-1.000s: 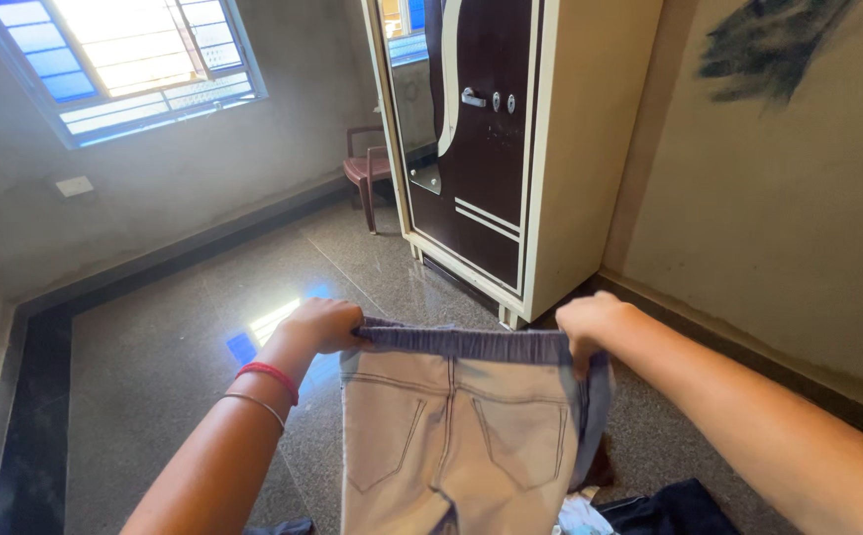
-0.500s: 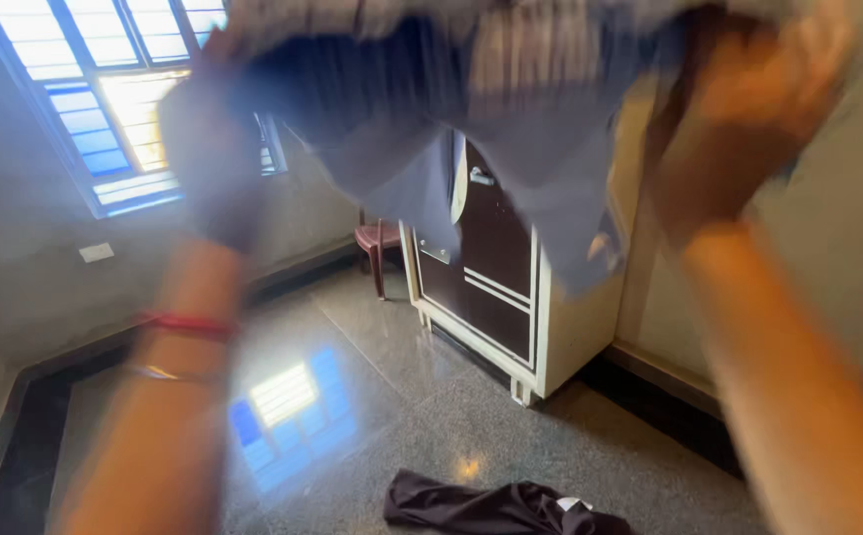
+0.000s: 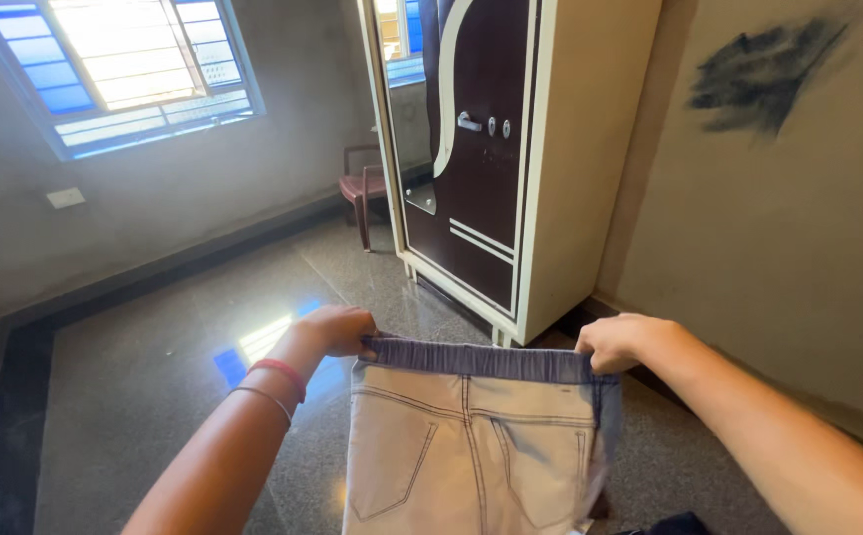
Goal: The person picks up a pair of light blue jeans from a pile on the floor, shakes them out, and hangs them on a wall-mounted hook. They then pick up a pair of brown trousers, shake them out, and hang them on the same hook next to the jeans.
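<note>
Pale jeans (image 3: 471,446), waistband corners clamped in both hands (image 3: 337,330) (image 3: 621,342), above bare floor (image 3: 134,386).

Pale beige-white jeans (image 3: 471,451), dark contrast stitching outlining back pockets and centre seam; waistband (image 3: 481,359) grey-blue, fine ribbing. Left wrist: red thread band (image 3: 281,374), thin silver bangle (image 3: 265,400). Wardrobe (image 3: 510,159) far centre: cream frame, dark brown door, white curved stripe, two white lines low down. Chair (image 3: 362,188) far, reddish brown. Floor (image 3: 154,376) speckled grey stone, black border. Window (image 3: 124,59) far left, blue and clear panes. Right wall (image 3: 778,228) tan, dark smudge (image 3: 758,74) high up.
</note>
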